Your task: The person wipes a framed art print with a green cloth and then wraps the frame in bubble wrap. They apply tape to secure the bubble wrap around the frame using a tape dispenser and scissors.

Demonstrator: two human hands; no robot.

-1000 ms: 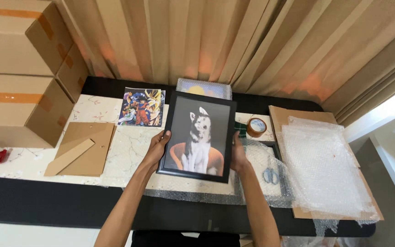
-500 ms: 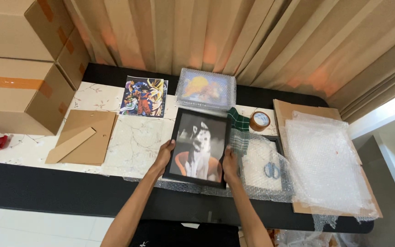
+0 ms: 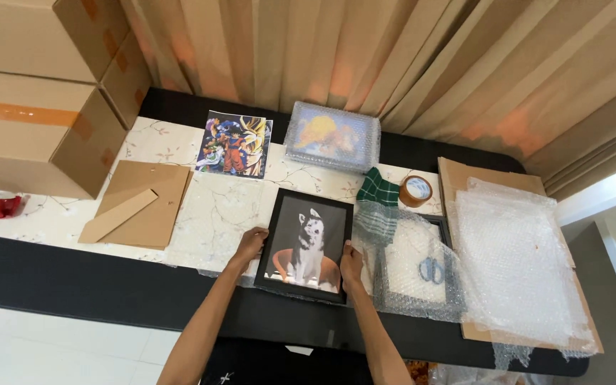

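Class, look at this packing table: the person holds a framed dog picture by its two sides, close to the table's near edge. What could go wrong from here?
1. The picture frame lies close to the near edge of the table; if the left hand or right hand slips, it might slide off.
2. The scissors lie half hidden under bubble wrap beside the right hand; reaching there blindly might mean a cut.

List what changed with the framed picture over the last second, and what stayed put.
The black-framed dog picture went from tilted up toward the camera to lying flat on the table. The left hand and right hand still grip its side edges. The poster, tape roll and scissors stayed put.
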